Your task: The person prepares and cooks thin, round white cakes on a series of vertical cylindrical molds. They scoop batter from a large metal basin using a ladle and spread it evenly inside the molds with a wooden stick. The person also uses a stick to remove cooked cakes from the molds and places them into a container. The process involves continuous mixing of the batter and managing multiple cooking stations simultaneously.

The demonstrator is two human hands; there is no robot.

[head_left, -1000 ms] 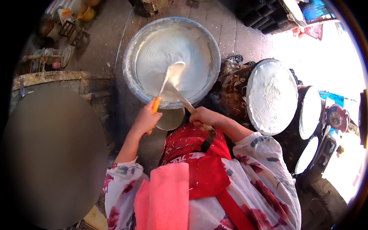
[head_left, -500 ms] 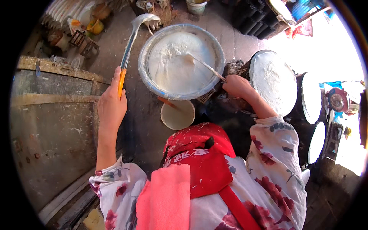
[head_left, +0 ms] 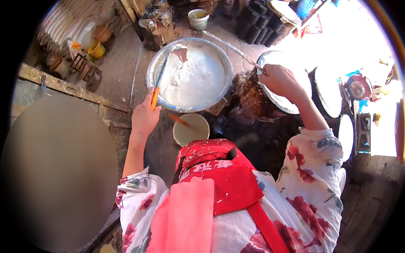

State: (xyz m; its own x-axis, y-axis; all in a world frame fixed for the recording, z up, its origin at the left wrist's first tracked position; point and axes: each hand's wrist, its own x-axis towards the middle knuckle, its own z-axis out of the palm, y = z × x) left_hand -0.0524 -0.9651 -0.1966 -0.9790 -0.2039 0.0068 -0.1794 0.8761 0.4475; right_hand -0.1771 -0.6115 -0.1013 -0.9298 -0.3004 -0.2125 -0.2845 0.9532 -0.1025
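My left hand (head_left: 143, 118) grips an orange-handled tool (head_left: 155, 98), its scoop in thick white mixture (head_left: 198, 80) in the wide round basin (head_left: 228, 71). My right hand (head_left: 276, 80) is closed on a long, white-smeared stick (head_left: 225, 47), angled up-left above the basin's right side, over a round white-topped drum (head_left: 303, 74). Below the basin stands a small bucket (head_left: 190, 135) of pale liquid with an orange stick (head_left: 179, 120) in it.
More white-topped drums (head_left: 331, 95) stand to the right. At the back are a white pail (head_left: 198, 23) and stacked black cylinders (head_left: 255, 25). At the left are a yellow bucket (head_left: 97, 52) and a wooden ledge (head_left: 42, 78). A blurred grey oval hides the lower left.
My left hand has lowered the orange-handled tool from its raised position beside the basin into the mixture. My right hand has moved up and right, lifting the stick out of the mixture.
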